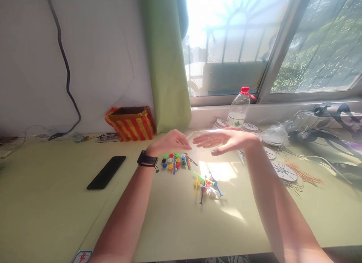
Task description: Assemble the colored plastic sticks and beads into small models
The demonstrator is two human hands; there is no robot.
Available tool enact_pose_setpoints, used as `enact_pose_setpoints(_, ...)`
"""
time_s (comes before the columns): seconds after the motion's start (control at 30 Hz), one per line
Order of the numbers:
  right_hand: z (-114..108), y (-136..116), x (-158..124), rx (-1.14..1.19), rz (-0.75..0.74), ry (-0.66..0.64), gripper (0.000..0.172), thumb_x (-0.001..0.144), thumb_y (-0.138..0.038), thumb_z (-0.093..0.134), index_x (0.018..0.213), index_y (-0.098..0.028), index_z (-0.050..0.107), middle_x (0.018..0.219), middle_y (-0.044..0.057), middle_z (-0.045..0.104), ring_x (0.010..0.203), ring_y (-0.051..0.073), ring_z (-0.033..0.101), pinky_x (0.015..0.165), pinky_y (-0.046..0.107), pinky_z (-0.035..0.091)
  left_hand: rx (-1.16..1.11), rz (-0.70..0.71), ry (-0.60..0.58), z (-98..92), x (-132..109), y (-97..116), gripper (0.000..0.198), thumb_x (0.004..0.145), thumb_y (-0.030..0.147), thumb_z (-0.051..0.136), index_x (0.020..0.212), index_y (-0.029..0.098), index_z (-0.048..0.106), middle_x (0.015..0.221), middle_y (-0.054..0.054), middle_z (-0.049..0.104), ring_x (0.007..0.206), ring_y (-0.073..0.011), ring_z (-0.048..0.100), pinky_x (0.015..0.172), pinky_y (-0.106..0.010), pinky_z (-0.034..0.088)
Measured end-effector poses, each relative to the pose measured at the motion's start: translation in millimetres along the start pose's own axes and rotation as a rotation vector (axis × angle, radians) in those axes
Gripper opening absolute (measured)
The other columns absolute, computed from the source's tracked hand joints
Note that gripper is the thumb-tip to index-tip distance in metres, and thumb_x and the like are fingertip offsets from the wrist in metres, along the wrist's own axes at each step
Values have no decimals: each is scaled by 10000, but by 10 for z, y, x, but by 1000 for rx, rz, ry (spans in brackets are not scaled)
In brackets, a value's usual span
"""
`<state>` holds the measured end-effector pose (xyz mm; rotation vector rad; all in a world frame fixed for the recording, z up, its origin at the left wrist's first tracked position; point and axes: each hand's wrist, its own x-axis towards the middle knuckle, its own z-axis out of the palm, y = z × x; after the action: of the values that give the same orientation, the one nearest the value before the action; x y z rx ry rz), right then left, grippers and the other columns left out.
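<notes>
Right hand spread wide, empty; left hand curled, can't tell if it holds anything. Already in rows near your left hand: coloured discs beside bundled sticks. Still jumbled on bench, nearer and right: disc-and-stick pile

Sm. multicol. discs in rows w/ thin sticks; jumbled disc-stick pile nearer, to rt.
</notes>
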<state>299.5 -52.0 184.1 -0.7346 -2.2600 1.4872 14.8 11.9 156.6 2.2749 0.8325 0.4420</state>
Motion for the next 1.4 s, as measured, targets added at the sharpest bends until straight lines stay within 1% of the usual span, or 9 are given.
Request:
enact_pose_setpoints(0.13, 11, 0, -31, 1, 76, -70, 1036, 816, -422, 841, 1637, -383, 210, 1623, 85, 420, 1475, 280, 430, 1151, 452, 459, -61, 13, 33, -53, -26, -8, 389, 789, 528, 788, 929, 166, 817, 905, -90, 789, 823, -205, 700, 703, -263, 520)
enact_pose_setpoints(0.27, 18, 17, -58, 23, 57, -97, 1112, 821, -428, 837, 1649, -391, 96, 1642, 102, 383, 1489, 289, 405, 1144, 457, 456, 14, 3, 77, -108, -53, -36, 401, 798, 551, 772, 850, 156, 812, 786, -62, 762, 723, -180, 661, 627, -251, 475)
enact_pose_setpoints(0.4, -1, 19, -49, -28, 34, -67, 1088, 791, -441, 856, 1641, -390, 178, 1621, 79, 426, 1495, 274, 396, 1196, 462, 387, 34, 28, 69, -141, -86, 13, 405, 808, 544, 768, 904, 153, 814, 866, -85, 774, 777, -195, 681, 667, -262, 507)
enact_pose_setpoints(0.5, 6, -14, -26, -103, -15, -17, 1007, 782, -440, 857, 1617, -367, 298, 1603, 54, 456, 1504, 256, 383, 1234, 451, 333, -50, 55, 54, -144, -116, 101, 494, 775, 516, 816, 1135, 181, 774, 1119, -116, 764, 954, -233, 712, 799, -297, 555)
enact_pose_setpoints(0.63, 64, -40, 10, -197, -18, 12, 898, 766, -431, 863, 1557, -334, 449, 1590, 29, 475, 1497, 247, 396, 1257, 420, 306, -223, 46, -121, -129, -138, 160, 664, 849, 565, 747, 1424, 266, 605, 1416, -107, 637, 1290, -278, 604, 1005, -335, 513)
enact_pose_setpoints(0.93, 196, 72, 200, -246, 82, -93, 1067, 640, -384, 945, 1565, -403, 414, 1524, -5, 554, 1436, 250, 491, 1184, 371, 438, -302, -36, -402, -81, -97, 200, 622, 848, 688, 676, 1293, 254, 706, 1349, -67, 688, 1357, -290, 548, 1054, -297, 473)
enact_pose_setpoints(1.1, 273, 7, 292, -325, 52, -134, 903, 582, -370, 970, 1414, -401, 618, 1436, -35, 636, 1375, 258, 559, 1156, 338, 454, -254, 22, -513, 49, -21, 286, 597, 811, 618, 754, 1287, 261, 709, 1273, -40, 717, 1319, -306, 578, 1006, -296, 500)
enact_pose_setpoints(1.27, 304, -98, 293, -354, 31, -185, 836, 634, -412, 932, 1411, -379, 628, 1450, -42, 625, 1322, 242, 599, 1122, 292, 461, -310, 166, -657, 276, 105, 218, 750, 879, 566, 705, 1538, 298, 464, 1520, -36, 527, 1455, -308, 427, 1073, -341, 451)
enact_pose_setpoints(1.4, 254, -153, 229, -284, 70, -121, 747, 745, -460, 852, 1441, -339, 609, 1434, -18, 641, 1320, 233, 593, 1143, 293, 432, -332, 229, -616, 304, 122, 105, 871, 878, 529, 720, 1610, 264, 328, 1576, -92, 453, 1441, -315, 441, 1111, -387, 406)
